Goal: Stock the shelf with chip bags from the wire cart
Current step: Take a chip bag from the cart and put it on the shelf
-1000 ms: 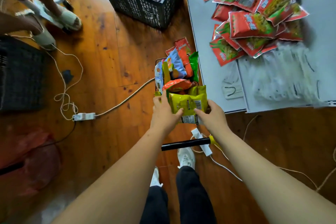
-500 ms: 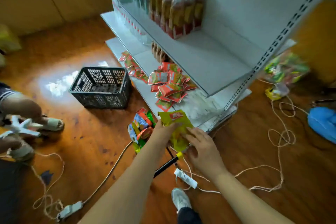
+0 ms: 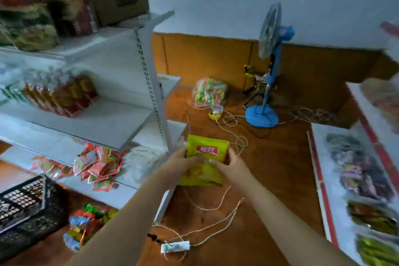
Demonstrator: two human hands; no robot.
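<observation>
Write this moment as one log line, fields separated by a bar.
phase: carrying | object: yellow chip bag | left hand: grips bag | right hand: grips bag | bag: above floor, beside white shelf | not yet shelved

At centre, the yellow-green chip bag (image 3: 207, 151) looks like glossy, crinkled plastic film. The shelf (image 3: 121, 119) at left is matt white painted metal. The floor (image 3: 276, 170) is polished brown wood. The crate (image 3: 23, 207) at lower left is dark perforated plastic.

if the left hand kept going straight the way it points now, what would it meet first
Probably the white upright post at the shelf's end, just beyond the left hand, which holds the yellow chip bag; depth is unclear, so it might pass beside it.
</observation>
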